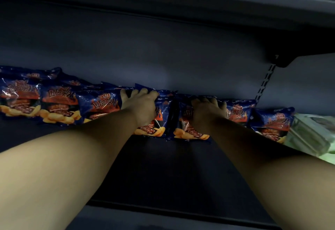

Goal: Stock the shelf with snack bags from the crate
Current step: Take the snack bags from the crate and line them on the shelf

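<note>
**Both hands on the bags at the back of the shelf**

Head view: both bare arms reach deep into the dark grey metal shelf (163,166). The left hand (140,105) lies on a glossy blue-and-orange plastic snack bag (154,126), fingers curled over its top edge, gripping it. Just to the right, the right hand (208,111) does the same, fingers hooked over the top of the neighbouring blue-and-orange snack bag (188,132). The two bags touch side by side between the wrists. Left of the left hand, a row of matching blue snack bags (54,103) runs along the back wall. Right of the right hand stand two more matching bags (272,123), then pale green packets (308,135), blurred.
</note>
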Demonstrator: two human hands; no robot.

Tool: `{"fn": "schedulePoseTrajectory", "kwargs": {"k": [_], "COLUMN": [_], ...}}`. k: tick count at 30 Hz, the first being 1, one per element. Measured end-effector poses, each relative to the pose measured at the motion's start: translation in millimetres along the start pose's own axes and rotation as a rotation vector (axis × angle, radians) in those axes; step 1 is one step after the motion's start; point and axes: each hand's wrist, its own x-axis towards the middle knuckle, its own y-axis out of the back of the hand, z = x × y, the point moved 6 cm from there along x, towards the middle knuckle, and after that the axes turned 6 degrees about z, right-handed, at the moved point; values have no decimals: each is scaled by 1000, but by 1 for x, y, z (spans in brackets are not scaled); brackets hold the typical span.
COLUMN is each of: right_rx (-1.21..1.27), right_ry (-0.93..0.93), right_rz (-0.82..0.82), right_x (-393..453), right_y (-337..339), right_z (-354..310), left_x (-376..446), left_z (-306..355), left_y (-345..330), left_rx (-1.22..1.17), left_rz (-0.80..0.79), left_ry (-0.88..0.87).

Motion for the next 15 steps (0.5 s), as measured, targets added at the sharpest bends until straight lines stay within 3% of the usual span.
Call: {"fn": "schedulePoseTrajectory", "kwargs": {"k": [15], "right_rx": [70], "right_ry": [11], "right_rz": [81], "right_x": [-18], "right_y": [18], "right_z": [-11], "left_x": [-24], "left_z": [0], "left_y": [12], "left_rx": [-25], "left_rz": [51], "left_ry": [-27]}}
